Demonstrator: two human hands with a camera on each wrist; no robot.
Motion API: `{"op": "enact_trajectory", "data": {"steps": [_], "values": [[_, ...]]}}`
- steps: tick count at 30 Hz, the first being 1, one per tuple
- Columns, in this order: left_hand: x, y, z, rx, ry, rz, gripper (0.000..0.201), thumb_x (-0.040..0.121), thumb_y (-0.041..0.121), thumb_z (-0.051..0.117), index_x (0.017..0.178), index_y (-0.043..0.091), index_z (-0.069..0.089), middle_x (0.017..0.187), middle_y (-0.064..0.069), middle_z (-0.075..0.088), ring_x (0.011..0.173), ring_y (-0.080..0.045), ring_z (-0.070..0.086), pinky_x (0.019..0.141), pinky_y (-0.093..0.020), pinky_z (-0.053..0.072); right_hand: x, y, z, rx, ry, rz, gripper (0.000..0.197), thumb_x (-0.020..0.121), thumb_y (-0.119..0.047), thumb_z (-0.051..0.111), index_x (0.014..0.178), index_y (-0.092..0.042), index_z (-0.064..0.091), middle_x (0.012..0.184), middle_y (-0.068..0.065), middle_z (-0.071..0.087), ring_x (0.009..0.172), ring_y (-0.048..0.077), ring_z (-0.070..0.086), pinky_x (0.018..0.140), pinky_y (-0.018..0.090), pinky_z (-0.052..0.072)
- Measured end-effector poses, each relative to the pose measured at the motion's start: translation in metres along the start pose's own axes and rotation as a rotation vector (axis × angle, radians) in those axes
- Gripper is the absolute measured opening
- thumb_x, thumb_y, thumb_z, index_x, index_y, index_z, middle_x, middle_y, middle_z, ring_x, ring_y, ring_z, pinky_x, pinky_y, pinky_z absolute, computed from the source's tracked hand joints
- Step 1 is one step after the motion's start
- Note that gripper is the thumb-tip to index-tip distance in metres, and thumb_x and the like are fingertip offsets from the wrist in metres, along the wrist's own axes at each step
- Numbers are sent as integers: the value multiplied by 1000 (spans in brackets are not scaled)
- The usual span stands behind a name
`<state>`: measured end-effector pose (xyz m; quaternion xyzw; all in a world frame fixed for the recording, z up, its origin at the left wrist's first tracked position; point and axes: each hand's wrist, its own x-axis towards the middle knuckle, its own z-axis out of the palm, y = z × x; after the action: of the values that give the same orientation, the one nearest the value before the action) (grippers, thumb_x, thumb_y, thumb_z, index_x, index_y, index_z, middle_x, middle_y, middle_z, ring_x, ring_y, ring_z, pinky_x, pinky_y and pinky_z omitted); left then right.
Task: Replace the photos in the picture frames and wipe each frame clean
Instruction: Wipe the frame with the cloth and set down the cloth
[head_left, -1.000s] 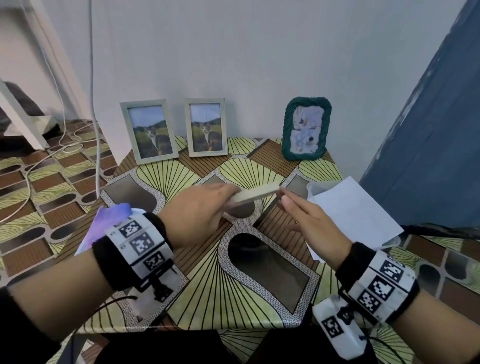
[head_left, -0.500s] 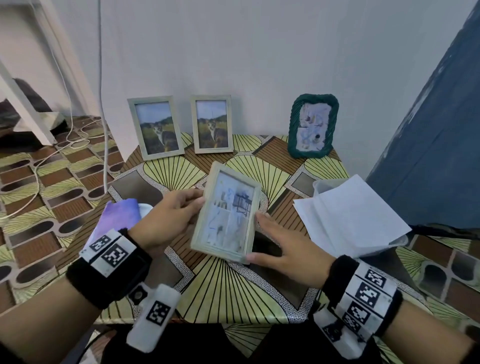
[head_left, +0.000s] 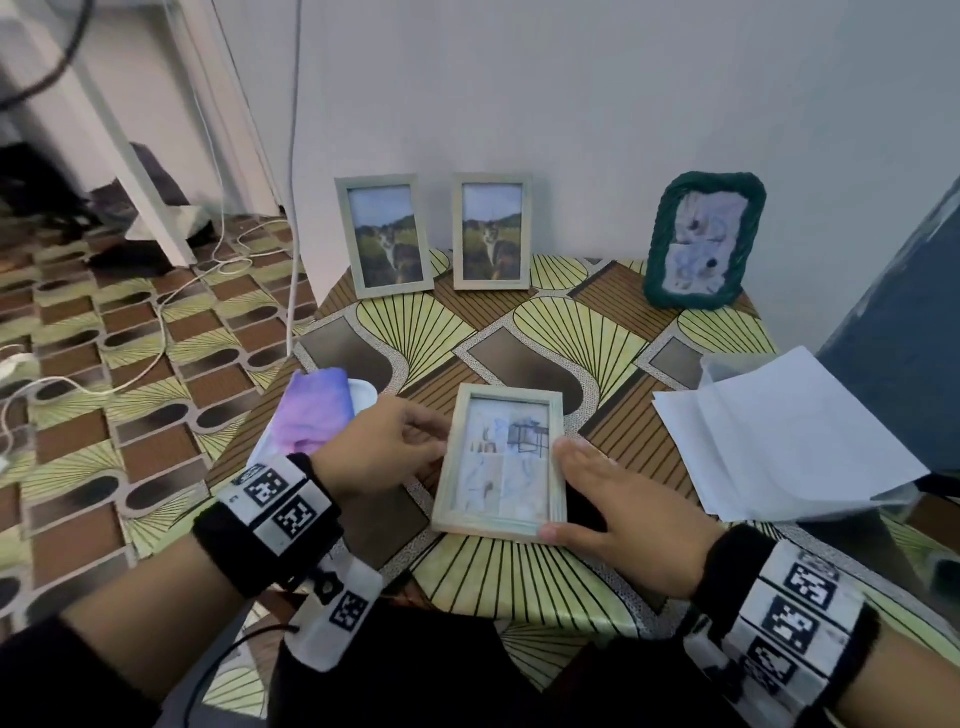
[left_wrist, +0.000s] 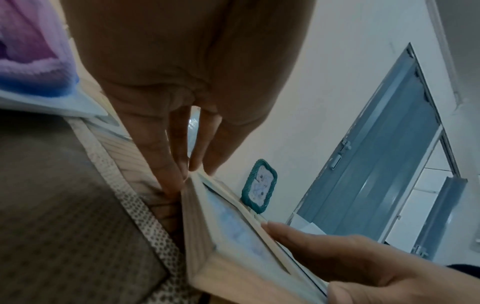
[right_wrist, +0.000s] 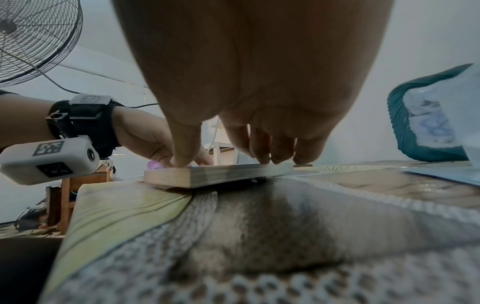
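Observation:
A pale wooden picture frame (head_left: 501, 462) lies face up, almost flat, on the patterned table (head_left: 519, 582), holding a faded bluish photo. My left hand (head_left: 434, 441) pinches its left edge, with fingertips (left_wrist: 179, 181) above and below the rim. My right hand (head_left: 563, 488) rests flat along the right edge, thumb at the near corner. In the right wrist view the frame (right_wrist: 218, 174) tilts slightly, one end just off the table. A purple cloth (head_left: 317, 415) lies left of my left hand.
Two pale frames with cat photos (head_left: 387, 236) (head_left: 492, 231) and a green woven frame (head_left: 704, 241) stand against the back wall. White paper sheets (head_left: 779, 431) lie at the right. A blue door (head_left: 904, 322) stands right; cables (head_left: 171, 291) trail across the floor at the left.
The frame was held edge-on above the table, then turned face up and lowered towards me until it lies almost flat. Both hands came down with it.

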<state>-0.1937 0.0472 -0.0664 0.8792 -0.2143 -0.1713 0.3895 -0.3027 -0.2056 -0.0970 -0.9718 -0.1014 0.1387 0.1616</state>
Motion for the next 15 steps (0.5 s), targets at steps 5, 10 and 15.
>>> {"op": "enact_trajectory", "data": {"steps": [5,10,15], "values": [[-11,-13,-22,316,267,108,34,90,22,66,124,19,65,117,4,65,105,-10,59,93,-22,42,0,-1,-1,-50,-5,8,101,79,-83,24,155,-27,-11,159,-16,-12,146,-1,-9,122,28,12],[-12,-40,-57,744,104,-27,59,92,46,59,139,13,47,138,-2,50,132,-23,43,111,-40,33,1,-3,-7,-111,4,7,100,80,-83,25,155,-27,-8,160,-15,-10,145,-2,-8,120,22,4],[-15,-58,-58,839,-129,-213,75,92,61,45,145,10,30,149,-15,34,135,-30,40,106,-36,37,3,-3,-11,-134,18,3,104,76,-86,26,156,-27,-4,159,-17,-6,139,-7,-10,115,17,-1]]}}
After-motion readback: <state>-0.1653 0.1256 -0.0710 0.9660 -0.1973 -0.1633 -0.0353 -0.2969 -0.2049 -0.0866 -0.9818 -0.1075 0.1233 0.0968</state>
